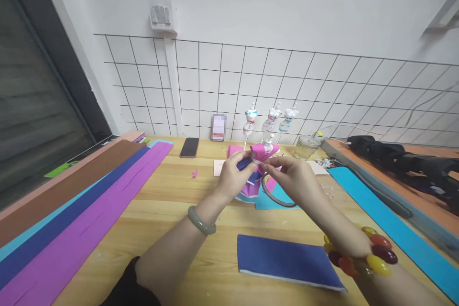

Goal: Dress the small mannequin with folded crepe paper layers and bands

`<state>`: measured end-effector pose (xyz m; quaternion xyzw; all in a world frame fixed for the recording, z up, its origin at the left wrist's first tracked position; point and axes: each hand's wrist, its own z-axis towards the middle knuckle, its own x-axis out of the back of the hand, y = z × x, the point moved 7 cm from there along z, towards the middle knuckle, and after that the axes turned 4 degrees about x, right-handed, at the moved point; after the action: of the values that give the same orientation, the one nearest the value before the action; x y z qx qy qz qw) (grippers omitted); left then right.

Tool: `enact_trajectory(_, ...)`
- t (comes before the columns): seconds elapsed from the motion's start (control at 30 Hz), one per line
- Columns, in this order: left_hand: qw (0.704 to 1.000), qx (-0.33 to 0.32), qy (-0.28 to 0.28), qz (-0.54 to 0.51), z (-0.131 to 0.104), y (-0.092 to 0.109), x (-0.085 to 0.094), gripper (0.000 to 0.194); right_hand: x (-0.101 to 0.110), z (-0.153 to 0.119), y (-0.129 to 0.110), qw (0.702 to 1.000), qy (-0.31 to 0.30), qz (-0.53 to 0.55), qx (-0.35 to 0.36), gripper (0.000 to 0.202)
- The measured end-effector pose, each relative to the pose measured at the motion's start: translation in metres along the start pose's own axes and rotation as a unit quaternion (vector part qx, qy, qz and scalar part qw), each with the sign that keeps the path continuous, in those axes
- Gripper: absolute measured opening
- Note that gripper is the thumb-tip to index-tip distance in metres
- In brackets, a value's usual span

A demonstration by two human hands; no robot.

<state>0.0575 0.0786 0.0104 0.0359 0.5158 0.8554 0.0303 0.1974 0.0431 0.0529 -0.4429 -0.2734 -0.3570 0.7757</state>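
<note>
Left hand (234, 175) and right hand (293, 179) — fingertips pinched on the pale band (256, 161) around the pink-and-navy dress (263, 149) on the small mannequin (269, 141), mid-table (172, 189) — even tension and light pressure should keep the folds neat.

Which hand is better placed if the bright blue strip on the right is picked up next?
Probably the right hand: it is nearer the bright blue strip, while the left hand would have to reach past it. Both are busy pinching at the pink material.
</note>
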Motion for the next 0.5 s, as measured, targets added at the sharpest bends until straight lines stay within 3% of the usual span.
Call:
enact_trajectory(0.27,1.000,0.010,-0.006,0.005,0.003,-0.003,0.002,0.027,-0.003,0.007,0.011,0.997,0.007,0.069,-0.033,0.024)
enact_trajectory(0.5,0.999,-0.012,-0.030,0.026,0.004,0.001,0.001,0.026,0.003,0.012,0.007,1.000,0.011,0.006,-0.010,0.020)
